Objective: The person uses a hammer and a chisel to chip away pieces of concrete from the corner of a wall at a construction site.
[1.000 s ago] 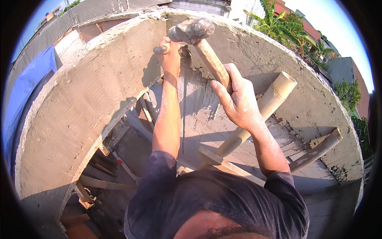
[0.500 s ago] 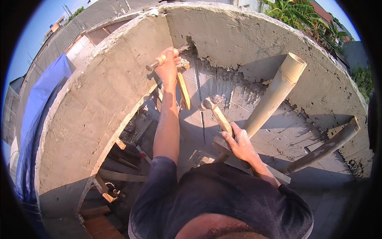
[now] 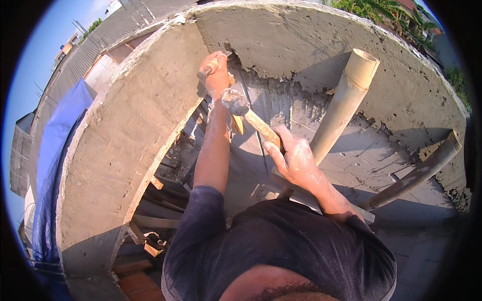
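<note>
My left hand is closed around a metal chisel, whose blunt end sticks out on the left. The chisel's other end points to the ragged lower edge of the concrete wall, beside the corner; the exact contact cannot be made out. In my right hand is a hammer, gripped by its wooden handle. The hammer's dusty metal head is in front of my left wrist as seen from here, to the lower right of the chisel's blunt end. Part of a wooden strip shows behind the hammer.
A thick bamboo pole rises right of my right hand, and a darker pole leans farther right. The curved concrete wall runs along the left, with a blue tarp outside it. Below its inner edge lie timber pieces.
My right hand has swung the hammer up and left, bringing its head close to my left wrist. The chisel in my left hand has tilted, and the whole view has shifted slightly.
</note>
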Tool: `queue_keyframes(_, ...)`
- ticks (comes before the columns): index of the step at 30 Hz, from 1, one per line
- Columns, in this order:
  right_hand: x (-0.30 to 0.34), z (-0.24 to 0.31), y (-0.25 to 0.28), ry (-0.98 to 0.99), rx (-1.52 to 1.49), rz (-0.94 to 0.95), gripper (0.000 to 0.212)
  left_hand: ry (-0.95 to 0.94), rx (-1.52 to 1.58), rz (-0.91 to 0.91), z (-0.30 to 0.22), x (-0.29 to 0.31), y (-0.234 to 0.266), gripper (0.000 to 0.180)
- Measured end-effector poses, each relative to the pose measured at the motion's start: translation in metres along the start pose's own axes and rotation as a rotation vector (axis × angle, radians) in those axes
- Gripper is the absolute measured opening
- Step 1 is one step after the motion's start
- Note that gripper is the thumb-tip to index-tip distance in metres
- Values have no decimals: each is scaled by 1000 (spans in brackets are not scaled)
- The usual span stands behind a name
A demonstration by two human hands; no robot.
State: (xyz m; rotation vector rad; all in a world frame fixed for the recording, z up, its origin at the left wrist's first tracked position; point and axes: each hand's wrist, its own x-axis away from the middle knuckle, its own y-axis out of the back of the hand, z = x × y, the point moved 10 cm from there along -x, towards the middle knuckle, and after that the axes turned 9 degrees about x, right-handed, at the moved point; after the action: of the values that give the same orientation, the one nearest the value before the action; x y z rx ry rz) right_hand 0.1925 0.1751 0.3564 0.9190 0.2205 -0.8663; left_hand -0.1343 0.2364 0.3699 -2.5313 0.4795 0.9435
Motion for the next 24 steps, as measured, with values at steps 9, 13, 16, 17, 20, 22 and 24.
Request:
queue_keyframes(9,-63,114,15,489,266,2,44,30,-110,8,-19,-15,-6,13)
queue_keyframes(13,-112,50,-7,132,356,210,37,63,-88,-10,3,-15,-8,16)
queue_keyframes(16,-86,80,1,238,285,90,38,97,-172,-17,-11,-16,-14,16)
queue_keyframes(17,-75,101,2,278,261,113,38,103,-147,24,-15,-17,-7,15)
queue_keyframes(20,-53,144,19,587,190,-113,28,39,-224,67,-17,-27,-4,18)
queue_keyframes(22,-86,107,13,448,284,-42,31,116,-307,66,-27,-27,-28,18)
queue_keyframes(24,-124,65,-4,233,360,134,34,175,-268,64,-7,-22,-17,21)
